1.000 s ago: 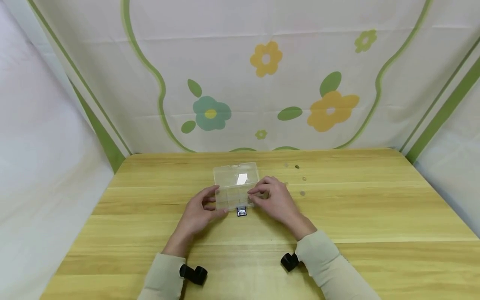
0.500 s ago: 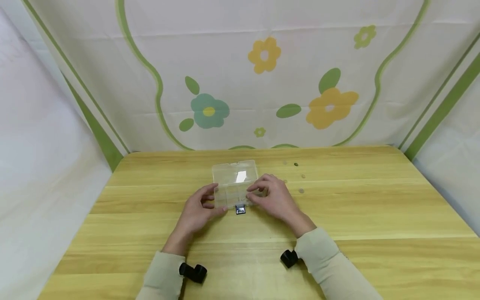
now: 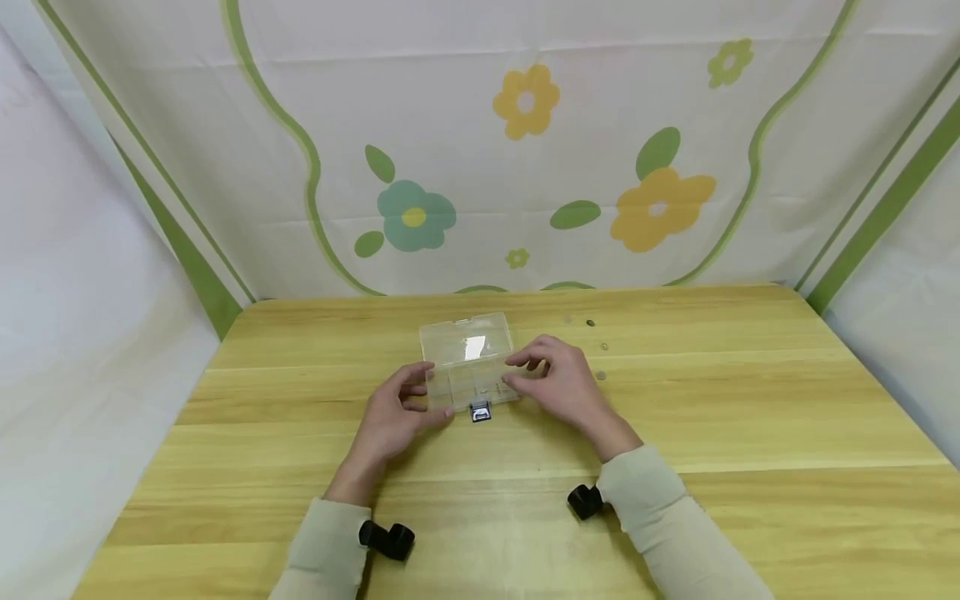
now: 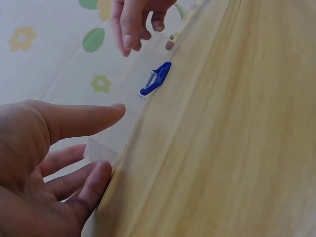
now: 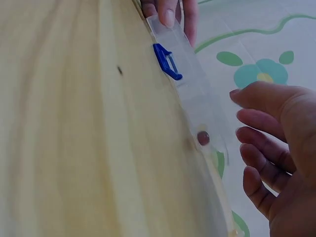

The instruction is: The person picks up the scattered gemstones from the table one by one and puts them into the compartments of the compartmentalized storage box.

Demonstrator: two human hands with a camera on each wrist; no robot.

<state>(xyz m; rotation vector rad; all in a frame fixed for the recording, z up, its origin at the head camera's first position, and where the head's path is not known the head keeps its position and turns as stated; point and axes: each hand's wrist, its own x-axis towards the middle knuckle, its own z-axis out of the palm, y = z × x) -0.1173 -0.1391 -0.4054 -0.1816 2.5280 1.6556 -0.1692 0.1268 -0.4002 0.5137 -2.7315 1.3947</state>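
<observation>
A wooden table (image 3: 750, 433) carried a few small coins (image 3: 591, 323) near its far edge, right of the middle. Behind the far edge hung a white cloth (image 3: 480, 125) printed with flowers, leaves and green curving lines.

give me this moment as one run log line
left hand: holds clear box at left end | right hand: over right end, no grip | lid: open | blue latch: front | small coins: on table
</observation>
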